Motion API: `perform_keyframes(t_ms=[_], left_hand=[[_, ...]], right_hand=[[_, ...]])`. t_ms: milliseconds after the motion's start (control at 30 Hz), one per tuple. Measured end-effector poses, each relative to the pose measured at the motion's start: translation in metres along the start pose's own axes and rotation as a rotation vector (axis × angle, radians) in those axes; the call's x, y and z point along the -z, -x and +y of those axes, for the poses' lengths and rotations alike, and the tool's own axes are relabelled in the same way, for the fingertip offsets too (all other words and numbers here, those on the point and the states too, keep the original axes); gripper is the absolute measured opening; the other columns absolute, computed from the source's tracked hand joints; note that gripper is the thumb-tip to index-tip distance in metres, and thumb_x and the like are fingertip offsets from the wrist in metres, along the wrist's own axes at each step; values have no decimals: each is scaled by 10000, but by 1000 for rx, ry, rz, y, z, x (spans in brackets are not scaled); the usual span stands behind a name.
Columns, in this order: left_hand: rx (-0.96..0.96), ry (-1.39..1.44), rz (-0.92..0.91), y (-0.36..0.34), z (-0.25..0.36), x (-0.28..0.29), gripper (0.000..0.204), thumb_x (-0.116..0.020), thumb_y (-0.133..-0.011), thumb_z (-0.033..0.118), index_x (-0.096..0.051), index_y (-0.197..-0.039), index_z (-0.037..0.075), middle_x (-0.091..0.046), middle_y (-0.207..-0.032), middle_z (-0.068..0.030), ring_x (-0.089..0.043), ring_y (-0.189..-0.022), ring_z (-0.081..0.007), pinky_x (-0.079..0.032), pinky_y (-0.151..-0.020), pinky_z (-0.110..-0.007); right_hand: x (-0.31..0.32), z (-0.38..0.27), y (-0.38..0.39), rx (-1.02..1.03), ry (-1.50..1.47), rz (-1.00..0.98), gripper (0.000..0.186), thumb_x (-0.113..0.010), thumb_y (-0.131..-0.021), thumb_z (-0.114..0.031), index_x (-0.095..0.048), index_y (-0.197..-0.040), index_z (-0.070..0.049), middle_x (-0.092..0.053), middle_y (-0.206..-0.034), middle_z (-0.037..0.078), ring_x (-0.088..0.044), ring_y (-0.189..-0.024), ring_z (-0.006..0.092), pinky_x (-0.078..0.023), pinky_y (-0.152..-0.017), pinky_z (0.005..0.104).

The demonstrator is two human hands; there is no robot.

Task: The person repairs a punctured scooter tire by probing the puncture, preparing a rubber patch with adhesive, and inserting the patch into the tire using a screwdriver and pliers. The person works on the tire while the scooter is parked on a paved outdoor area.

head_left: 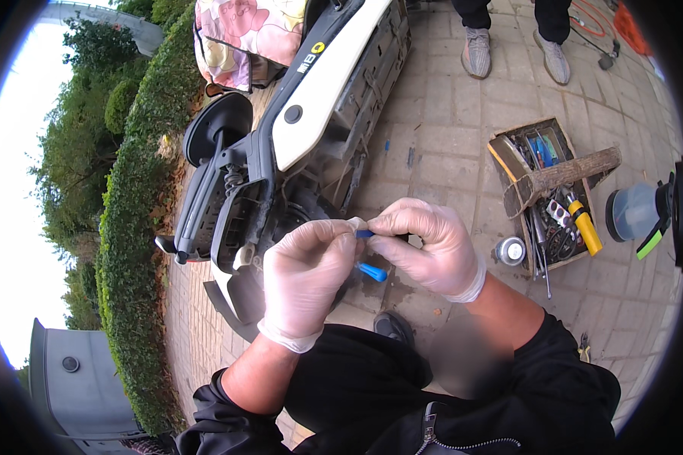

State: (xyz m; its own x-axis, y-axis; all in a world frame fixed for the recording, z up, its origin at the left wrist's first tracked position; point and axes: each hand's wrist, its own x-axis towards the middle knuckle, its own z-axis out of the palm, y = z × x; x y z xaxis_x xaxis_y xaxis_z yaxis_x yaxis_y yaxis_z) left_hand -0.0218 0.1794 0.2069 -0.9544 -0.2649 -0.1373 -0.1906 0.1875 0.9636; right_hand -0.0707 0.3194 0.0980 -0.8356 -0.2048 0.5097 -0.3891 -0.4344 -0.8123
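My left hand [303, 277] and my right hand [425, 246], both in pale translucent gloves, meet at the middle of the view, their fingertips closed on a small dark blue piece [363, 233], mostly covered by the fingers. Just below them shows a light blue handle-like item [374, 273]; I cannot tell what it rests on. Behind my hands lies a tipped-over scooter [294, 142] with a white panel and dark underside, its lower end partly hidden by my left hand. A pink patterned cover [243, 38] hangs at its upper end.
At right sit a wooden toolbox [565, 167], a small silver tin [511, 251] and a clear container [634, 212]. Pliers [584, 345] lie lower right. Another person's shoes [478, 53] stand at top, near an orange hose [588, 15]. A hedge [136, 167] runs along the left.
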Motion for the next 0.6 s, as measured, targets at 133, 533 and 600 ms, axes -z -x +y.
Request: perform_keyframes(t_ms=[133,533,600], left_hand=[[28,71,-39,-3,-3,2,102,-646,-921,23,-683,-988,-43,-682,-824,-73,-608,-707,-117,-518,-709,-255],[220,190,-163,-22,-19,8,102,-624,-935,40,-661,-1004,-25,-664,-855,-69,-603,-699,-136,-511,-675,-272],[121,202,-68,-22,-16,8,163,-614,-964,43,-660,-1091,-48,-671,-894,-75,-613,-752,-121,-517,-702,-254]], right_hand=[[-5,2,4,-30,-50,3,157,-716,-874,46,-700,-1020,-9,-678,-943,75,-665,-864,161,-530,-770,275],[-33,-8,8,-171,-594,328,168,-669,-899,95,-665,-1033,-6,-601,-1054,43,-611,-919,98,-528,-839,253],[-28,-6,4,-106,-374,347,175,-688,-883,94,-668,-1022,-12,-609,-1042,43,-620,-942,102,-529,-834,254]])
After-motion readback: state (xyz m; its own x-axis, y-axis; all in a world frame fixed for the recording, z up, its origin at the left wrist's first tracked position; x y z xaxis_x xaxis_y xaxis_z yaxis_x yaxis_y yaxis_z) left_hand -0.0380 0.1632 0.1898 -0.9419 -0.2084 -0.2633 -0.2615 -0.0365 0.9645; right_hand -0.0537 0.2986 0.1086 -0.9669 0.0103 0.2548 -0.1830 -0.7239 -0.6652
